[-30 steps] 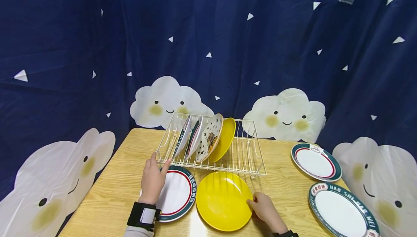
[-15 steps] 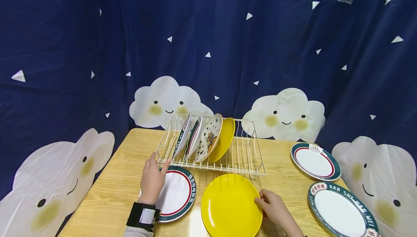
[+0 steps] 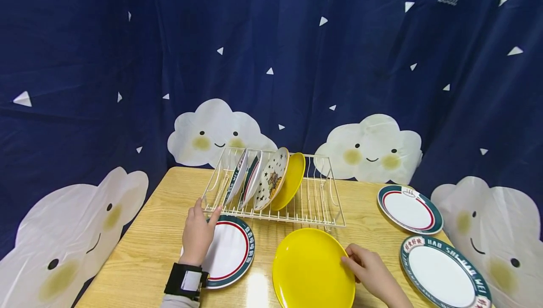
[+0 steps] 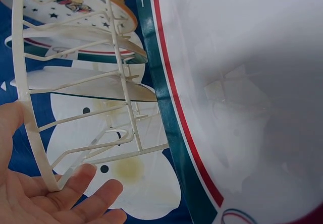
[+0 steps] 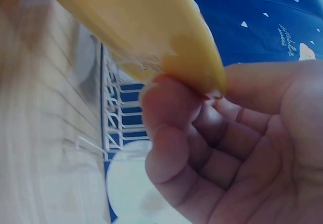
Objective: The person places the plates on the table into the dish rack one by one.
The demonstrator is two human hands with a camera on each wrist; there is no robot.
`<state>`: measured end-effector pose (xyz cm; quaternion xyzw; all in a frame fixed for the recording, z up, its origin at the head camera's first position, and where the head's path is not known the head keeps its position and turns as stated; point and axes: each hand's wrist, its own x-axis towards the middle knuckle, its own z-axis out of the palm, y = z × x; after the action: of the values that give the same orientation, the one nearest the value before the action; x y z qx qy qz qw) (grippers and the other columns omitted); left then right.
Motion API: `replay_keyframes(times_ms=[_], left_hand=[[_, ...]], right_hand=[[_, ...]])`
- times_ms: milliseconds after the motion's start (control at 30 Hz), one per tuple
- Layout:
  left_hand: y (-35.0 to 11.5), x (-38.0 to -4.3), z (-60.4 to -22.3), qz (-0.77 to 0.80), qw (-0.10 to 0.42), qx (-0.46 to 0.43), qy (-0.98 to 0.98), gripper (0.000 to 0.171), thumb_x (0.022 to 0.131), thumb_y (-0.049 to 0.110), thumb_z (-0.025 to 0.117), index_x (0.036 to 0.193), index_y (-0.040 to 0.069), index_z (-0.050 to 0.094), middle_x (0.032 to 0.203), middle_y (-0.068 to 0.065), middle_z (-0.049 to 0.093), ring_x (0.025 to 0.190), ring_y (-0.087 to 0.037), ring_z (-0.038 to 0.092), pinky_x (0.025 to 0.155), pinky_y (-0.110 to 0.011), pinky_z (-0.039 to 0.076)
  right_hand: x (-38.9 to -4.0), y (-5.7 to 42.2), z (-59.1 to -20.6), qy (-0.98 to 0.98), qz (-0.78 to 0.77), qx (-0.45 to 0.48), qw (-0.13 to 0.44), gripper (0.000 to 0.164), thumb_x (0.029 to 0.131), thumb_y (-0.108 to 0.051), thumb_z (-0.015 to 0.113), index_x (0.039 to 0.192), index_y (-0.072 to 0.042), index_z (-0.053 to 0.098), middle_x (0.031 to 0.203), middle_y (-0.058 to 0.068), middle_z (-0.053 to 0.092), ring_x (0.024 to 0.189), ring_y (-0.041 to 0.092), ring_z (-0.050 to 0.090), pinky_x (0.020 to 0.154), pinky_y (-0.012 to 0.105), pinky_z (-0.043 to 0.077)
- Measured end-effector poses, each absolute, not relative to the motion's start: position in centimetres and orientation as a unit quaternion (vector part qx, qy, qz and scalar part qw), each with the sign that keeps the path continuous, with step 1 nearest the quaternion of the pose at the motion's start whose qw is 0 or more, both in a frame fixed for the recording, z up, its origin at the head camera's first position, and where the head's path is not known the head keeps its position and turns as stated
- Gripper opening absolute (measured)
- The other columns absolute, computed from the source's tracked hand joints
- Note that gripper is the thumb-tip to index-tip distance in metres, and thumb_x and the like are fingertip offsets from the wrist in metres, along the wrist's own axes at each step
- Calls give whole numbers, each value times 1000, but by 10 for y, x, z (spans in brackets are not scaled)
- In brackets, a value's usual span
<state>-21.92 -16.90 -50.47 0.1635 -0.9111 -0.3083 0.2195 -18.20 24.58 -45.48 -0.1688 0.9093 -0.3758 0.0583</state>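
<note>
My right hand [image 3: 374,269] pinches the right rim of a yellow plate [image 3: 313,270], thumb on top and curled fingers beneath. In the right wrist view the plate's underside [image 5: 136,22] shows tilted above the table. My left hand [image 3: 198,237] holds the front left corner of a white wire dish rack [image 3: 316,222], its rail between thumb and fingers. Standing in the rack are two green-rimmed plates [image 3: 252,183], a star-patterned plate [image 3: 271,181] and another yellow plate [image 3: 292,183]. Partly under my left hand lies a green-rimmed white plate [image 3: 226,251].
Two more green-rimmed plates lie on the right of the wooden table [image 3: 140,261], a smaller one [image 3: 409,209] behind a larger one [image 3: 443,270]. Behind the table hangs a dark blue curtain [image 3: 271,53] with cloud prints.
My right hand has lifted the yellow plate off the table and brought it rightward and nearer to me. My left hand stays at the rack's corner.
</note>
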Motion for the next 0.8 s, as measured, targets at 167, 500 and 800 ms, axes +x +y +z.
replay_keyframes(times_ms=[167,500,800], left_hand=[[-169,-218,-505,-311,218,162,-911,78,95,46,58,143,-10,35,120,-34,55,108,-47,59,87,-57,50],[-169,-218,-505,-309,214,164,-912,77,95,44,59,143,-10,34,118,-33,55,106,-47,59,86,-57,50],[-169,-219,-505,-308,212,166,-912,77,95,44,59,144,-10,34,119,-34,54,107,-47,59,86,-57,50]], right_hand=[[-181,256,-447,922,-351,-153,54,13,96,-21,61,89,-9,58,62,-3,51,50,2,44,48,20,43],[-180,275,-435,939,-335,-64,50,9,95,-18,62,93,-9,60,70,-1,55,56,7,48,53,20,45],[-176,299,-424,935,-354,-28,-2,17,97,-20,61,101,-4,62,78,2,63,59,7,52,56,21,50]])
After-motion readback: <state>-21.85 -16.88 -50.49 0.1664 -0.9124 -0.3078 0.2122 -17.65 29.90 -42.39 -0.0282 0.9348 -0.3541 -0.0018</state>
